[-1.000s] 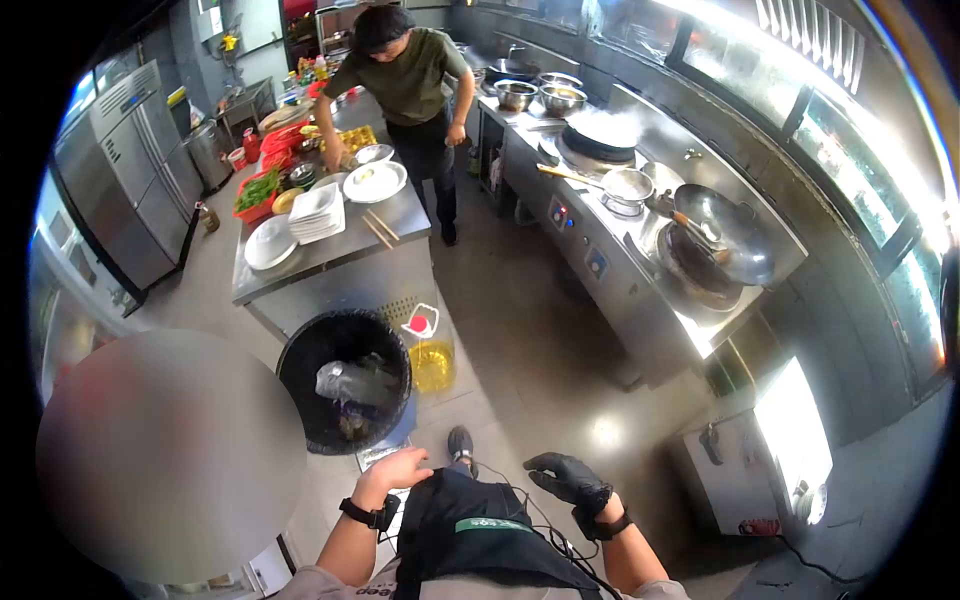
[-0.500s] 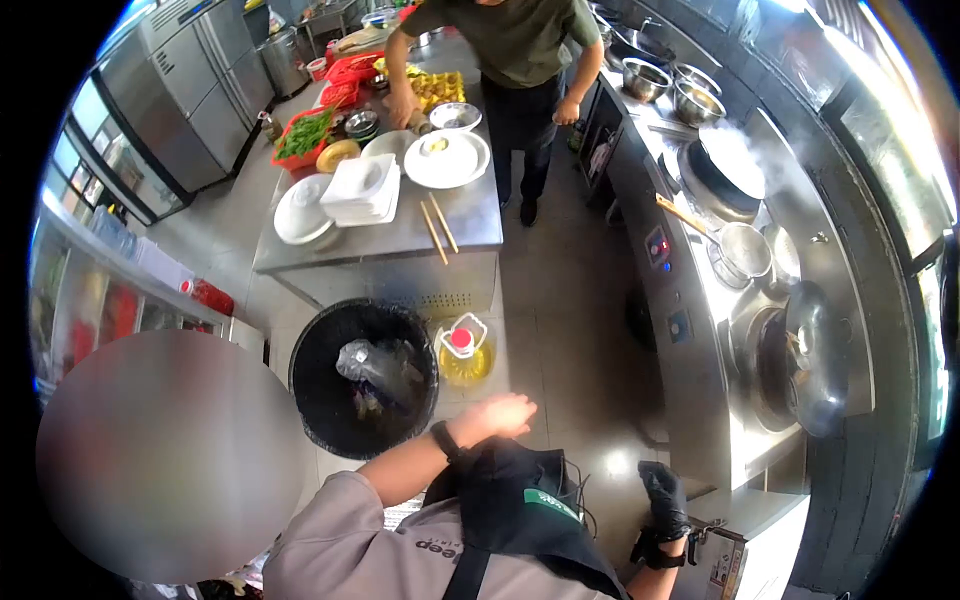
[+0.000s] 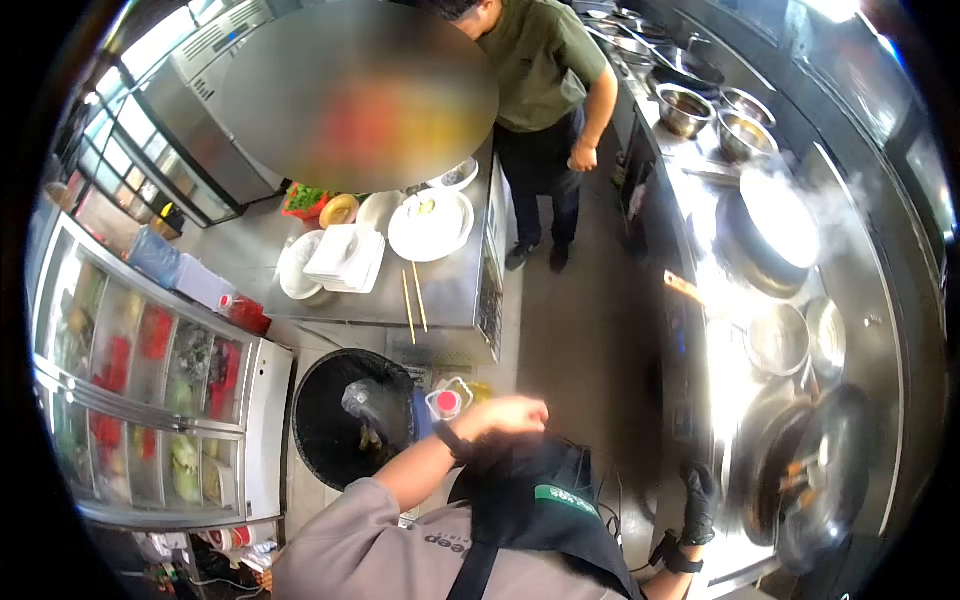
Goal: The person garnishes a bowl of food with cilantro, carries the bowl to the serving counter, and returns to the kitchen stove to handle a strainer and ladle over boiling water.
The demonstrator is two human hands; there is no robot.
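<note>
Close to the left hand [image 3: 512, 414], and partly hidden behind that arm, is the oil jug [image 3: 447, 403] with its red cap. The bare left hand looks loose, with fingers a bit bent. The right hand [image 3: 700, 502], in a black glove, is beside the stove [image 3: 724, 432], near the big wok [image 3: 838, 470]; its grip is hard to see. White plates [image 3: 345, 255] sit on the desk [image 3: 455, 300].

Harsh glare at right, dim floor mid-frame.

Light at the upper right whitens the stove counter [image 3: 728, 400] and a wok [image 3: 782, 230], with steam hazing beside it; the aisle floor [image 3: 590, 320] lies in shadow. A blurred oval masks the upper left, and wide-angle distortion bends the edges into black corners.
</note>
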